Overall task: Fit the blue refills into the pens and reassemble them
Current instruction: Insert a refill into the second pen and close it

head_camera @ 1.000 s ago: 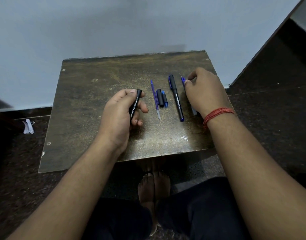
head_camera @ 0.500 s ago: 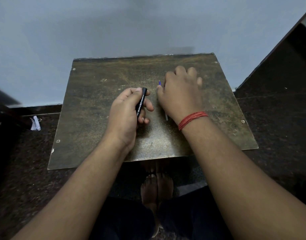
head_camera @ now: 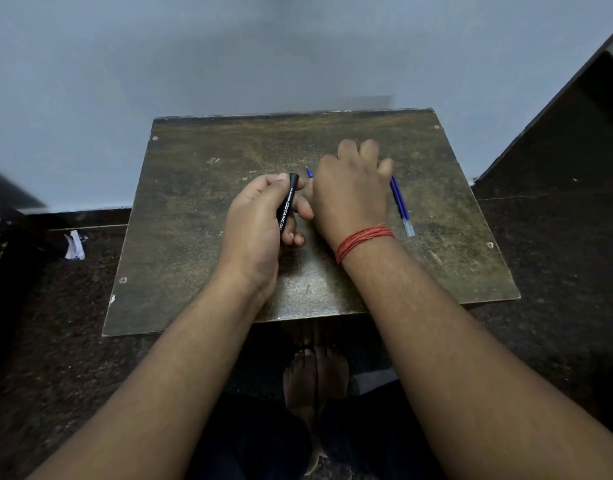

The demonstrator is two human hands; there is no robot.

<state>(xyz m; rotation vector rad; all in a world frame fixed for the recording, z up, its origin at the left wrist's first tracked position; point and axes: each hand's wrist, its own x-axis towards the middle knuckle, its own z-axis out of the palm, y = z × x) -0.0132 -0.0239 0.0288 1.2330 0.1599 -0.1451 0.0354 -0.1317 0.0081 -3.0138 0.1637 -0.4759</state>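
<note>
My left hand [head_camera: 260, 220] is closed around a black pen barrel [head_camera: 287, 202] with white lettering, held upright above the middle of the small worn table [head_camera: 194, 237]. My right hand [head_camera: 350, 192] lies palm down just right of it, covering the other pen parts. The tip of one blue refill [head_camera: 309, 172] pokes out beside its thumb; whether the fingers grip it is hidden. A second blue refill [head_camera: 400, 206] lies free on the table at the right of that hand.
The table stands against a pale wall [head_camera: 298, 46]. A dark floor [head_camera: 558, 237] surrounds it, with a scrap of white paper [head_camera: 74, 245] at the left. My bare feet [head_camera: 315, 372] show below the table's near edge.
My right hand has moved left from the right-hand refill onto the parts in the middle, uncovering that refill. The left hand keeps the black barrel.
</note>
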